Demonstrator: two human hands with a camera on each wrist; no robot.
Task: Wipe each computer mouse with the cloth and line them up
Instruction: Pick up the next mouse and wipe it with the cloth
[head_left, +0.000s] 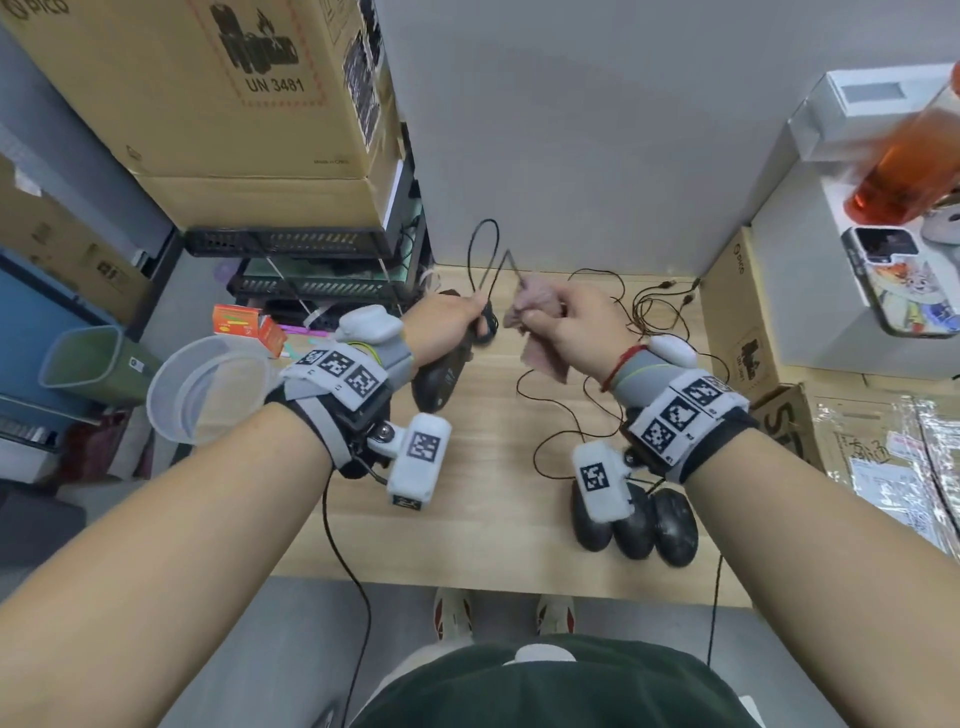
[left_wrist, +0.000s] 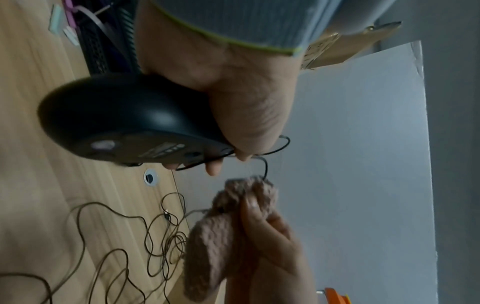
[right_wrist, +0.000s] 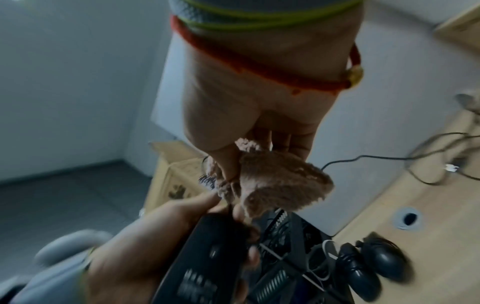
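Observation:
My left hand (head_left: 475, 325) grips a black wired mouse (head_left: 441, 374) held above the wooden table (head_left: 467, 545), its underside turned toward the left wrist view (left_wrist: 124, 123). My right hand (head_left: 540, 314) pinches a bunched pinkish-brown cloth (head_left: 535, 322) just right of the mouse's front end, where its cable (head_left: 483, 249) loops upward. In the right wrist view the cloth (right_wrist: 280, 181) hangs from my fingers (right_wrist: 228, 164) right above the held mouse (right_wrist: 207, 257). Three more black mice (head_left: 634, 525) lie side by side near the table's front right.
Thin cables (head_left: 649, 312) sprawl over the table's back right. Cardboard boxes (head_left: 234, 104) sit on a black rack (head_left: 311, 260) at the left. A clear plastic bowl (head_left: 208, 389) and a green bin (head_left: 88, 364) are lower left. White boxes (head_left: 831, 260) with a phone (head_left: 904, 280) stand right.

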